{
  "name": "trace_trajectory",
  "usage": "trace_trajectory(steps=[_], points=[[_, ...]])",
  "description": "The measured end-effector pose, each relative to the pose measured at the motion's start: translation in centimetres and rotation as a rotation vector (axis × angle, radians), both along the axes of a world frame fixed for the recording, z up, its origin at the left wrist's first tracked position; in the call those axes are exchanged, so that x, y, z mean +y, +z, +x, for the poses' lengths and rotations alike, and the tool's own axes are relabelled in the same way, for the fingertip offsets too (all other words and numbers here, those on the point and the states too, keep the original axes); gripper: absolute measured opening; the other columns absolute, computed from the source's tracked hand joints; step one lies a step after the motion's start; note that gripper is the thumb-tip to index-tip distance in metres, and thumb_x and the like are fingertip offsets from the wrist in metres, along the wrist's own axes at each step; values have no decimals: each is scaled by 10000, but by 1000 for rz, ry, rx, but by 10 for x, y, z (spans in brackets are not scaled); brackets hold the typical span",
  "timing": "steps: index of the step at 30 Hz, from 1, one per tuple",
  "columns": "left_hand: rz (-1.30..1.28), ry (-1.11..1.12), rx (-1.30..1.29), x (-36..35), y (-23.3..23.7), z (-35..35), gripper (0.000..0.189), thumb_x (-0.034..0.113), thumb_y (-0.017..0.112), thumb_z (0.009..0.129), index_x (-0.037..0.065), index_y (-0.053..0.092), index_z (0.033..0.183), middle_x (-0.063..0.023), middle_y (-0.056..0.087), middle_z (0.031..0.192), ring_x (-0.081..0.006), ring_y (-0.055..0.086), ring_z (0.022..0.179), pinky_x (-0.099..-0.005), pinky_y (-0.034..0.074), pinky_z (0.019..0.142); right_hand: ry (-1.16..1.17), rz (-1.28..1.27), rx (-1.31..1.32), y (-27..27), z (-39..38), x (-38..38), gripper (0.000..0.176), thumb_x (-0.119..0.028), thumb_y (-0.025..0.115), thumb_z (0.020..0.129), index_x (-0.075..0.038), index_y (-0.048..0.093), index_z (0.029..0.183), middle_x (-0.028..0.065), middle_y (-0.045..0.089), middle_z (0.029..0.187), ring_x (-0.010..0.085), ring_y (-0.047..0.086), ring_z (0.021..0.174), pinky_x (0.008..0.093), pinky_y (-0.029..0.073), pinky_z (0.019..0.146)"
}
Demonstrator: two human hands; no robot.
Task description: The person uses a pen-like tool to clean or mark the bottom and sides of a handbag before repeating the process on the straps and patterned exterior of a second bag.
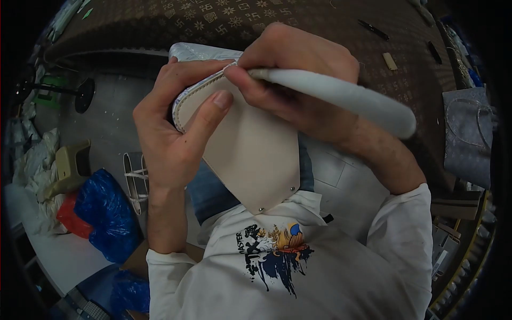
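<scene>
A beige leather-like piece [250,144] with a stitched edge and two small metal studs near its lower point lies over my lap. Its upper end joins a pale patterned item [205,52]. My left hand [181,112] grips the piece's upper left edge, thumb on the beige face and fingers behind the rim. My right hand [293,74] is closed around the narrow end of a tool with a long, thick whitish handle [341,96]. The tool's tip is hidden by my fingers at the stitched edge, close to my left fingertips.
Beyond the work is a table with a brown patterned cloth [224,21], bearing a black pen [373,30] and a small tan block [390,61]. A grey bag [468,133] is at the right. Blue plastic bags [106,213] and a beige stool [73,165] are at the left.
</scene>
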State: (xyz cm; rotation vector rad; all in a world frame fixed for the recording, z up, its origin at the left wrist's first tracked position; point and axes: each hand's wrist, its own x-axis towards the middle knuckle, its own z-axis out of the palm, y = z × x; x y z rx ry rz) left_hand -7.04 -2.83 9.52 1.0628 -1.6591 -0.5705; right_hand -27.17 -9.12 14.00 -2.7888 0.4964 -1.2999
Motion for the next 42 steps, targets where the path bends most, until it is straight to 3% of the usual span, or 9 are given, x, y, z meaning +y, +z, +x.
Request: trace_trajectory(steps=[3, 12, 13, 25, 28, 33, 36, 39, 42], points=[[-6, -5, 13, -1, 2, -1, 288, 130, 729, 831, 23, 729, 1098, -105, 724, 1025, -199, 610, 990, -336, 450, 905, 52, 928, -160, 8, -3, -7, 161, -144, 771, 877, -24, 668, 854, -11, 640, 707, 65, 599, 624, 214, 456, 533], [0, 1, 29, -1, -1, 1, 278, 116, 724, 827, 19, 728, 1087, -114, 720, 1030, -213, 606, 985, -355, 431, 945, 91, 398, -153, -4, 1, -3, 152, -138, 742, 907, -14, 656, 924, -1, 651, 731, 51, 607, 634, 196, 468, 553], [-11, 7, 29, -2, 1, 1, 278, 116, 724, 827, 19, 728, 1087, -114, 720, 1030, -213, 606, 985, -355, 431, 945, 92, 900, -199, 0, -2, -4, 143, -130, 753, 895, -18, 665, 918, 5, 657, 742, 65, 624, 648, 209, 484, 561], [-1, 0, 35, 2, 2, 1, 273, 138, 719, 837, 32, 733, 1088, -113, 722, 1019, -215, 613, 985, -381, 408, 989, 87, 835, -214, -6, 4, -8, 145, -129, 759, 883, -16, 667, 892, 17, 661, 740, 74, 636, 651, 216, 486, 554], [5, -4, -2, 2, 4, -2, 270, 159, 709, 845, 35, 732, 1084, -109, 722, 1011, -220, 626, 1002, -414, 395, 1040, 64, -32, -144, -24, 14, -7, 203, -272, 698, 932, -71, 667, 925, 30, 656, 730, 158, 660, 640, 291, 527, 549], [54, 263, 160, 18, -11, 28, 320, 229, 679, 864, 18, 711, 1103, -126, 716, 1030, -240, 658, 1059, -463, 399, 1099, 360, 975, -472, -7, -11, 6, 223, -235, 601, 1008, -31, 642, 1087, 90, 706, 827, 138, 689, 705, 259, 547, 598], [200, 516, 546, 37, -23, 82, 354, 198, 525, 995, -50, 620, 1229, -152, 660, 1168, -232, 640, 1097, -375, 498, 984, 170, 928, -350, -45, -47, 12, 360, -271, 445, 1069, 1, 554, 1278, 139, 724, 950, 174, 704, 871, 288, 559, 755], [184, 312, 739, 67, -66, 162, 368, 176, 439, 1042, -56, 537, 1310, -177, 644, 1198, -240, 660, 1046, -353, 560, 872, 171, 1090, -261, -119, -52, 39, 660, -479, 583, 965, -17, 441, 1414, 232, 598, 1311, 299, 563, 1283, 435, 439, 1092], [110, 400, 844, 78, -89, 189, 359, 167, 426, 1050, -66, 509, 1311, -188, 644, 1187, -257, 672, 1006, -382, 573, 868, 225, 1113, -336, -129, -23, 66, 902, -331, 863, 762, -66, 388, 1481, 183, 503, 1440, 298, 485, 1349, 426, 368, 1143]])
